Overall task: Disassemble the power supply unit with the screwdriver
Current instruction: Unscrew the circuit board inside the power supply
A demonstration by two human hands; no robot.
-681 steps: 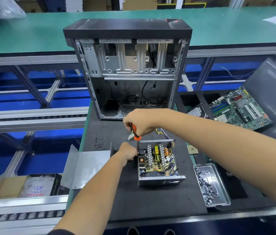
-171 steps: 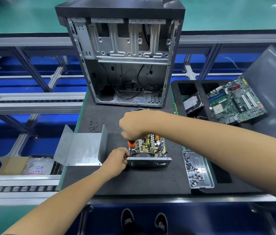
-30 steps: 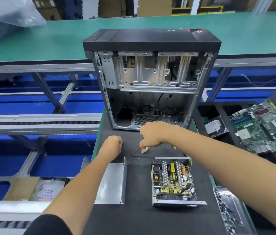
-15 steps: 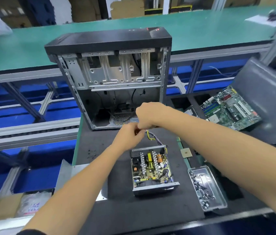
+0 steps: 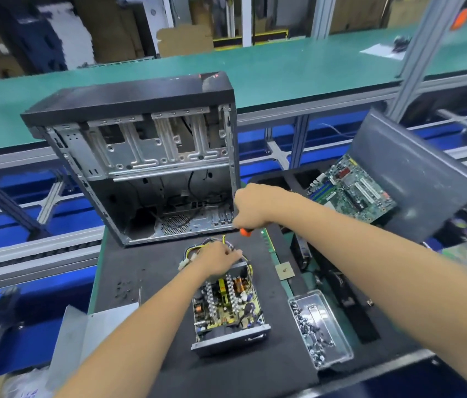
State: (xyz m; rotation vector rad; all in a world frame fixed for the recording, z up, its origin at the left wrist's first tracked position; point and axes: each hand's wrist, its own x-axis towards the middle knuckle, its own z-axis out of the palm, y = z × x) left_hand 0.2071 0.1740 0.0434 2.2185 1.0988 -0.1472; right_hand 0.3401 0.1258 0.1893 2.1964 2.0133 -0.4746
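Head view: opened power supply unit [image 5: 228,307] mid-mat, board exposed, in front of the empty computer case [image 5: 152,165]. Left hand [image 5: 221,258] on the far edge at the cable bundle [image 5: 198,251], grip unclear. Right hand [image 5: 251,206] curled round the orange-handled screwdriver [image 5: 246,231], raised. Best to brace the housing, seat the tip squarely, drop screws in the parts tray [image 5: 320,330].

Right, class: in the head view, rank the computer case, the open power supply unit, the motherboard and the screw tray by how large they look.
1. computer case
2. motherboard and power supply unit: look alike, and distance differs, so unranked
3. screw tray, nearer the camera, so unsure
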